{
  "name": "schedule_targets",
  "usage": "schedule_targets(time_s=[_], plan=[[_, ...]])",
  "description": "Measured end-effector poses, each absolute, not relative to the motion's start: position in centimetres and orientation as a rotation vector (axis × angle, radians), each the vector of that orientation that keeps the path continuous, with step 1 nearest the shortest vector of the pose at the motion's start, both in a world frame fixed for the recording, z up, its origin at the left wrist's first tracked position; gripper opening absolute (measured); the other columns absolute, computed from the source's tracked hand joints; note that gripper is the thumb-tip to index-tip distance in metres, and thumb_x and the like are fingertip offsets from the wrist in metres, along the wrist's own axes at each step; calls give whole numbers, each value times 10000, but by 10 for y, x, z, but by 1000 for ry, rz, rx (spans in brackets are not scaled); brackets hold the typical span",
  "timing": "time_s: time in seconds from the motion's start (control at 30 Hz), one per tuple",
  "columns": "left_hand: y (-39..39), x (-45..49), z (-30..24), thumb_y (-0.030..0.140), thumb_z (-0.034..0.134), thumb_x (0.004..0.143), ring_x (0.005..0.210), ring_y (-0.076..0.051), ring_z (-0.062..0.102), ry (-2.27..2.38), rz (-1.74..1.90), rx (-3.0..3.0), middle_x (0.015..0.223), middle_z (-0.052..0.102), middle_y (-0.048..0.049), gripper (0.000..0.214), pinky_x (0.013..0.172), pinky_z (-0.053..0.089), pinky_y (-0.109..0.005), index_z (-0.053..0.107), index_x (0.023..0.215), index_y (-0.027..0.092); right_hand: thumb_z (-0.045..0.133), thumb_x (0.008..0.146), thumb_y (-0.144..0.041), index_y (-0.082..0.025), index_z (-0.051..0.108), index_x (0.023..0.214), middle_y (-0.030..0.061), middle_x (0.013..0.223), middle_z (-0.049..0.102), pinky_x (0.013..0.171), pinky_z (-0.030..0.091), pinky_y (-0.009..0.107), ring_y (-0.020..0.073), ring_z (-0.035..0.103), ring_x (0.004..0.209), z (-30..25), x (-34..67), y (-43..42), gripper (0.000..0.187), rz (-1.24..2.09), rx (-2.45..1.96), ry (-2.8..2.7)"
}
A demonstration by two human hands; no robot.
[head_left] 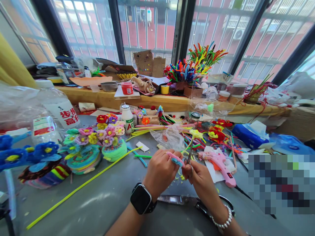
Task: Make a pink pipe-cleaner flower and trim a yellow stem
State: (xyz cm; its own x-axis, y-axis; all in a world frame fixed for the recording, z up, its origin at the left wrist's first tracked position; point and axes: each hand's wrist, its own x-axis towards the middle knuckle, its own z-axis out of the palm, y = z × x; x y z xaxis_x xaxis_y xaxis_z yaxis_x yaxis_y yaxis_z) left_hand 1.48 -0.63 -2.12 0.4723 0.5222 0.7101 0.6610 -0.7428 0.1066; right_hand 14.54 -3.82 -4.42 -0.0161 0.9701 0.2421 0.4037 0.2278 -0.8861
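Note:
My left hand (159, 172), with a black smartwatch on its wrist, is closed around a small pink and blue pipe-cleaner piece (175, 159). My right hand (200, 178), wearing a pearl bracelet, pinches a thin stem (190, 152) topped by a yellow pipe-cleaner flower (196, 133). Both hands meet over the grey table (98, 203), near its front edge. A pink glue gun (220, 164) lies just right of my right hand.
Pipe-cleaner flower baskets (98, 141) and blue flowers (29, 154) fill the left. A long yellow-green pipe cleaner (81, 186) lies diagonally. Scissors (179, 200) rest under my wrists. Loose pipe cleaners, a small bottle (127, 118), a tissue pack (248, 136) and a cluttered wooden sill (157, 101) stand behind.

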Motion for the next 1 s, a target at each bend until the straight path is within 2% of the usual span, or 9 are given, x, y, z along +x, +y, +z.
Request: schedule_targets(time_s=[0.4,1.0], plan=[[-6,14,-22,164,476,745,603,-134,515,-1047,-1178,-2525,664,593,-1,58,581,380,-261,531,761,171,312,753,-555,-180,410,451,-33,411,385,408,272,197,92,360,400,-42,146,-38,492,733,-1397,-1592],[-7,14,-21,149,483,726,603,-134,512,-1080,-1200,-2528,667,596,-3,56,574,382,-258,532,741,172,241,742,-616,-174,418,549,-21,499,389,413,282,207,96,339,441,-45,146,-37,514,810,-1305,-1607]])
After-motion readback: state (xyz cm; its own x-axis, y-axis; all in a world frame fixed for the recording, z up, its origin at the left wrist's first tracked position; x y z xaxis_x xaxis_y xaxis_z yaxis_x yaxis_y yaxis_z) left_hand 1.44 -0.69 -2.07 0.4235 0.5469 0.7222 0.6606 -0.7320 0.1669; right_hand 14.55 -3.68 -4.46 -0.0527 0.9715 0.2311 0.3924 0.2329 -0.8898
